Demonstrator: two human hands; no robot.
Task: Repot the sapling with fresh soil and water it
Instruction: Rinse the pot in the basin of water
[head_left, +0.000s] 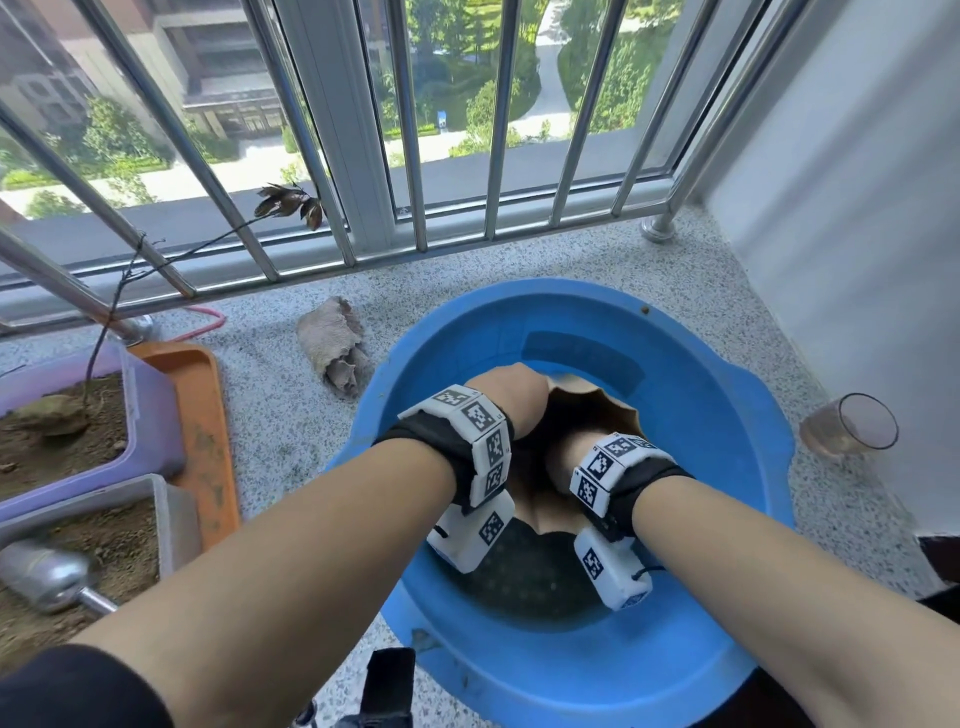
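Speckled balcony floor (597, 270) runs ahead of you to a metal railing (332, 156), with a white wall (857, 208) closing the right side. Your blue basin (727, 467) takes up the middle of the floor, leaving an open strip between its far rim and the railing and a narrow strip beside the wall, where a clear cup (852, 428) lies on its side.

Your left hand (511, 400) grips the near-left edge of the brown scalloped pot (597, 410) inside the basin. Your right hand (563, 457) reaches down into the pot; its fingers are hidden, so I cannot tell whether they hold anything.

The thin sapling (130, 280), bare-stemmed with a few dark drooping leaves at its tip, stands in the purple planter (150, 415) at far left, well apart from the pot. A crumpled rag (335, 338) lies between planter and basin. Near left, a metal scoop (47, 574) rests on soil in a grey tray (174, 519).
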